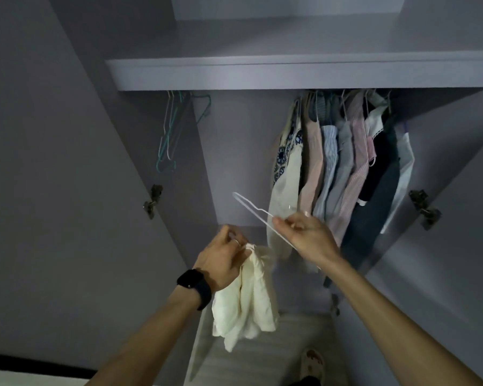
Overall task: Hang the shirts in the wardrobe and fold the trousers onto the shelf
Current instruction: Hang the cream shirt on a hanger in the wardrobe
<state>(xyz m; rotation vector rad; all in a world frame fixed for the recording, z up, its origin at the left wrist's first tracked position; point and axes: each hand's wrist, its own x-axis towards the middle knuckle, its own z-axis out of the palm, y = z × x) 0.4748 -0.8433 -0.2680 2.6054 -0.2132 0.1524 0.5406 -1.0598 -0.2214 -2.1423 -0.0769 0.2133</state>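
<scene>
**Head view: shirt and hanger both raised, not yet joined**

The wardrobe (234,151) is open, with its shelf (290,76) across the top. Hung shirts (340,168) are packed at the right below the shelf and spare hangers (169,135) are at the left. The rail is hidden behind the shelf edge.

The shirt (248,296) hangs in front of the opening, low and left of centre, bunched and doubled over. That is where trouble looks most likely. With the cloth gathered like this the neck opening is hard to find, so the hanger (256,210) could slip into a sleeve or a fold, and the shirt would then sit crooked or slide off. The hung shirts are just behind the right hand, so a wire end could snag one of them — I judge that the smaller risk.

The shirt's long axis runs straight down from the grip, with its loose end toward the floor. The hanger lies on a slant, its long axis running from upper left to lower right. Its free end points up and left into the wardrobe, apart from the shirt.

The left hand (223,257) pinches the shirt's top edge in curled fingers. The right hand (304,235) has its fingers closed round the hanger near its middle.
</scene>
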